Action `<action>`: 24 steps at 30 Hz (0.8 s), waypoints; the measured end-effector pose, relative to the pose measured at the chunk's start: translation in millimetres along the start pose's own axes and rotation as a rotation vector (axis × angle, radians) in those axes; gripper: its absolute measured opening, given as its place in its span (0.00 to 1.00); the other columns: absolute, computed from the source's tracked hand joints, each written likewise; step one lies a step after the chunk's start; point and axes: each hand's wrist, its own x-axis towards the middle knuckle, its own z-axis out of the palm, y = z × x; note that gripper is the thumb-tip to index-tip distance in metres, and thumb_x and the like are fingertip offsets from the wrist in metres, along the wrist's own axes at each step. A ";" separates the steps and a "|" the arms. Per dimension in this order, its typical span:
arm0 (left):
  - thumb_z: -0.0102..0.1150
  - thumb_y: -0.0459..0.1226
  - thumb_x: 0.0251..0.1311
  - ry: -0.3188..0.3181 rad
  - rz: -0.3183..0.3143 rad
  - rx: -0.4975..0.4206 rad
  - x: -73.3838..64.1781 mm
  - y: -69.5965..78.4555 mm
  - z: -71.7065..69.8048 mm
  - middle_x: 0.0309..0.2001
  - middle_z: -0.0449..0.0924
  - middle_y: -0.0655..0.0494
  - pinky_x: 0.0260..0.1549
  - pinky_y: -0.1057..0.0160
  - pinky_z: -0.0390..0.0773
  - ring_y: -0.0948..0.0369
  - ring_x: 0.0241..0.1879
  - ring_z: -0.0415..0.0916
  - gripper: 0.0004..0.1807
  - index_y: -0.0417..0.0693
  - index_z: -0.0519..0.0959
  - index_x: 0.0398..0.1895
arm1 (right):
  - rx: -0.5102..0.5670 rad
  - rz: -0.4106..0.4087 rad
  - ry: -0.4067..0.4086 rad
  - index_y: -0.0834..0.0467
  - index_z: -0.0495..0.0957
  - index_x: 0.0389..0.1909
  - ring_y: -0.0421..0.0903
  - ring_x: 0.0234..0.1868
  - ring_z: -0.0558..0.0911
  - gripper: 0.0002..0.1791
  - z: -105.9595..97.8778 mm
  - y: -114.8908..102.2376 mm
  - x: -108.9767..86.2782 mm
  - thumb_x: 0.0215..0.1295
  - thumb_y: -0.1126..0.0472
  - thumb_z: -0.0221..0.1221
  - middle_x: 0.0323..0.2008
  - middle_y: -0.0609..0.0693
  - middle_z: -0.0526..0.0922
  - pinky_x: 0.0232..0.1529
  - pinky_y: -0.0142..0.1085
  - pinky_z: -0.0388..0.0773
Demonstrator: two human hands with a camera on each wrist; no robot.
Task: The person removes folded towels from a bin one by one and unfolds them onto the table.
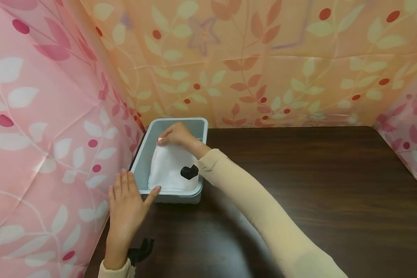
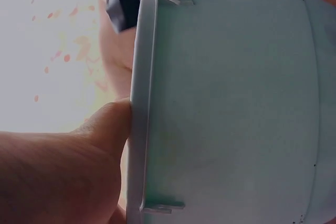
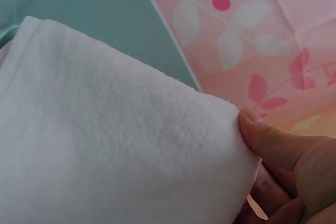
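A white folded towel (image 1: 172, 164) lies in a pale blue-grey plastic bin (image 1: 180, 199) at the left of the table. My right hand (image 1: 178, 135) reaches into the bin and pinches the towel's far left corner. In the right wrist view, the thumb (image 3: 278, 142) presses on top of the plush cloth, with the fingers partly hidden beneath. With its fingers straight, my left hand (image 1: 126, 202) touches the bin's near left corner, thumb at the front rim. The left wrist view shows the bin's outer wall (image 2: 231, 98) beside that hand.
The dark wooden table (image 1: 299, 185) stretches off to the right of the bin. A pink leaf-print curtain (image 1: 55, 127) hangs close along the bin's left side. Behind the bin hangs an orange leaf-print curtain (image 1: 222, 69). Each wrist carries a small black camera mount (image 1: 140, 251).
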 end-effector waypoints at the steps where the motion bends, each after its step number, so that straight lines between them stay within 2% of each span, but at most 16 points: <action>1: 0.49 0.66 0.64 0.000 0.000 0.000 0.1 0.1 -0.3 0.75 0.49 0.26 0.70 0.30 0.45 0.33 0.76 0.44 0.56 0.24 0.52 0.73 | -0.001 -0.014 -0.001 0.54 0.91 0.36 0.43 0.50 0.83 0.11 -2.5 -2.2 -2.5 0.51 0.55 0.75 0.46 0.49 0.90 0.43 0.26 0.73; 9: 0.48 0.66 0.64 -0.009 0.004 0.016 -0.9 0.1 -2.0 0.74 0.49 0.25 0.69 0.29 0.46 0.32 0.75 0.45 0.57 0.24 0.51 0.73 | -0.062 -0.170 0.010 0.52 0.91 0.37 0.39 0.46 0.82 0.10 -19.6 -22.3 -22.6 0.54 0.55 0.73 0.40 0.46 0.91 0.39 0.24 0.71; 14: 0.49 0.66 0.64 -0.007 0.009 0.020 -0.6 0.9 -3.9 0.74 0.50 0.24 0.69 0.29 0.47 0.32 0.75 0.46 0.57 0.23 0.52 0.72 | -0.081 -0.206 0.014 0.52 0.90 0.40 0.37 0.49 0.82 0.11 -30.0 -32.5 -33.7 0.57 0.55 0.71 0.43 0.45 0.90 0.40 0.22 0.72; 18: 0.48 0.67 0.63 -0.015 0.002 0.023 -1.5 1.0 -4.8 0.74 0.50 0.24 0.69 0.29 0.47 0.32 0.75 0.45 0.57 0.23 0.52 0.72 | -0.030 -0.252 0.041 0.53 0.90 0.40 0.38 0.48 0.82 0.12 -43.3 -46.2 -47.4 0.56 0.55 0.72 0.45 0.46 0.90 0.41 0.23 0.74; 24: 0.48 0.68 0.63 -0.014 -0.007 0.014 -3.0 2.4 -5.5 0.74 0.50 0.25 0.70 0.29 0.47 0.32 0.75 0.45 0.58 0.23 0.52 0.73 | 0.100 -0.375 0.109 0.57 0.90 0.38 0.39 0.39 0.85 0.11 -77.4 -77.9 -77.3 0.54 0.58 0.73 0.39 0.52 0.91 0.38 0.27 0.76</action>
